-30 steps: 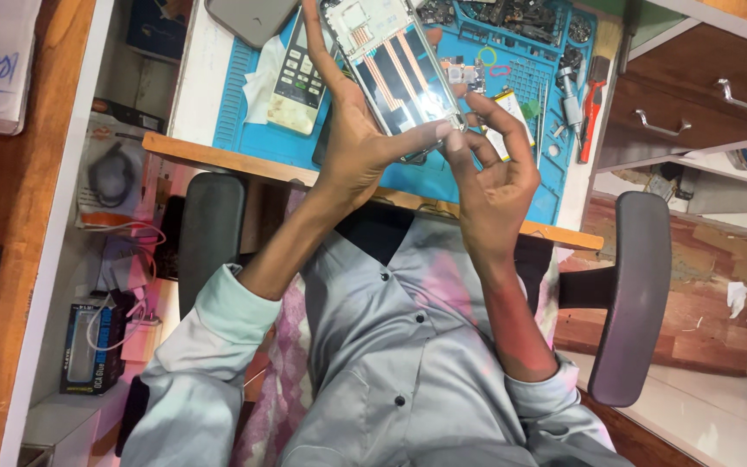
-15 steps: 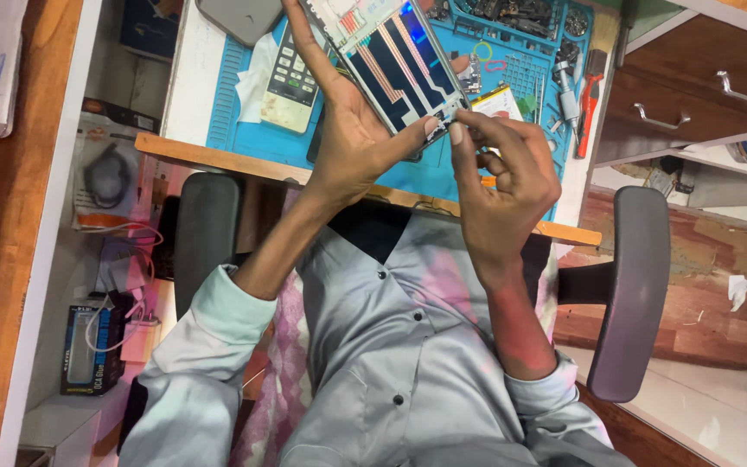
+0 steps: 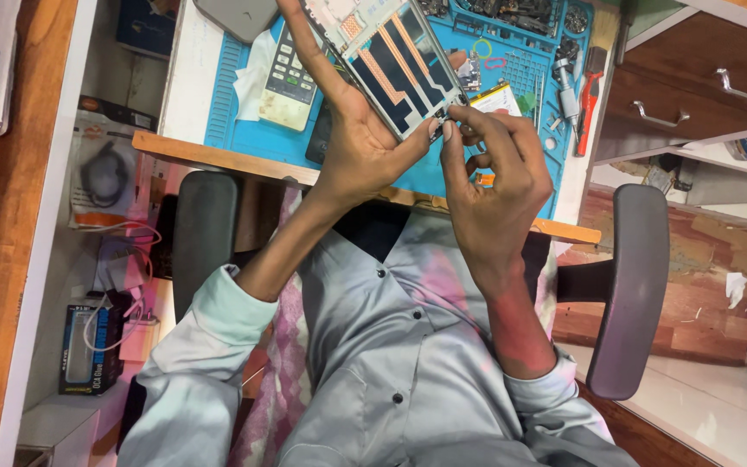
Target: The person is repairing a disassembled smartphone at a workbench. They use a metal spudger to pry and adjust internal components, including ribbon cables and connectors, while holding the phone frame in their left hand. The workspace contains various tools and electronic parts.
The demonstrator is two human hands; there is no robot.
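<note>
My left hand (image 3: 352,130) holds an opened phone frame (image 3: 395,60) tilted up over the blue work mat (image 3: 235,104), its inner side showing dark panels and copper strips. The thumb presses the frame's lower corner. My right hand (image 3: 494,164) is curled beside it, thumb and forefinger pinched at that same lower corner on a small part too tiny to make out. Both hands hover above the desk edge, over my grey shirt.
On the mat lie a small calculator (image 3: 287,82), a white cloth (image 3: 257,60), a yellow-edged battery (image 3: 499,97) and red-handled pliers (image 3: 588,108). Screw trays line the mat's top. Drawers with metal handles (image 3: 693,95) stand to the right, chair armrests (image 3: 205,233) on both sides.
The phone frame has tilted and shifted left. My right hand closed from a looser grip into a tight pinch at the frame's lower corner.
</note>
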